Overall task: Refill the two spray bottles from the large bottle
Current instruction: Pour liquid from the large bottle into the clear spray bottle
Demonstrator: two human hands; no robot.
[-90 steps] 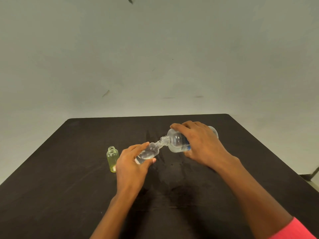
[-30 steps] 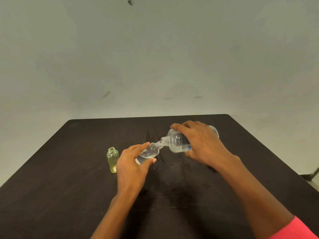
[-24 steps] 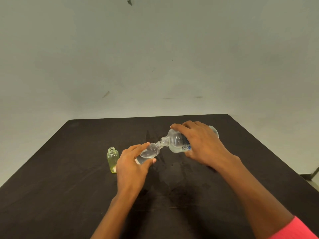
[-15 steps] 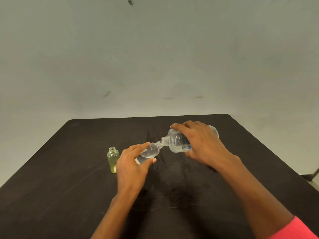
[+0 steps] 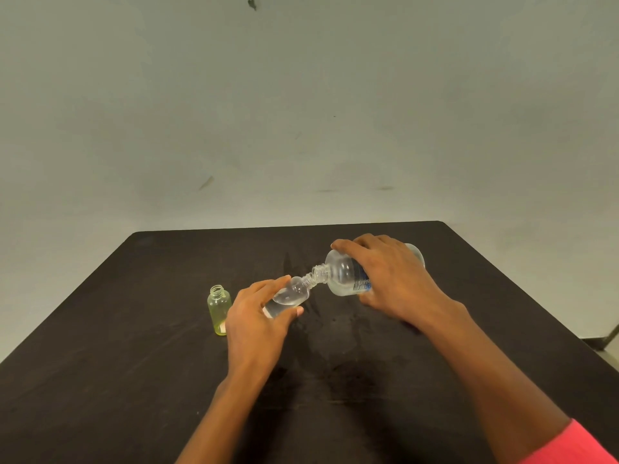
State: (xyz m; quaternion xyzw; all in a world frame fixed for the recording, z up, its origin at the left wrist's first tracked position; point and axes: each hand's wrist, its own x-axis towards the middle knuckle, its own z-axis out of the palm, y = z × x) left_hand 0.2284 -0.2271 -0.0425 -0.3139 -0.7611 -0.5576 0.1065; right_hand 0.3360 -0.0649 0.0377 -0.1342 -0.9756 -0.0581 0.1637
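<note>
My left hand (image 5: 256, 324) grips a small clear spray bottle (image 5: 290, 296), tilted with its open neck pointing up and right. My right hand (image 5: 393, 281) holds the large clear bottle (image 5: 345, 274) tipped nearly on its side, its threaded mouth touching the small bottle's neck. Clear liquid lies in the small bottle. A second small bottle (image 5: 219, 309), yellow-green and uncapped, stands upright on the black table (image 5: 100, 380) just left of my left hand.
The table's far edge runs close behind the bottles, with a pale wall beyond. Faint wet marks show on the tabletop under and in front of the bottles. A dark leg of some object stands on the floor at the far right (image 5: 611, 336).
</note>
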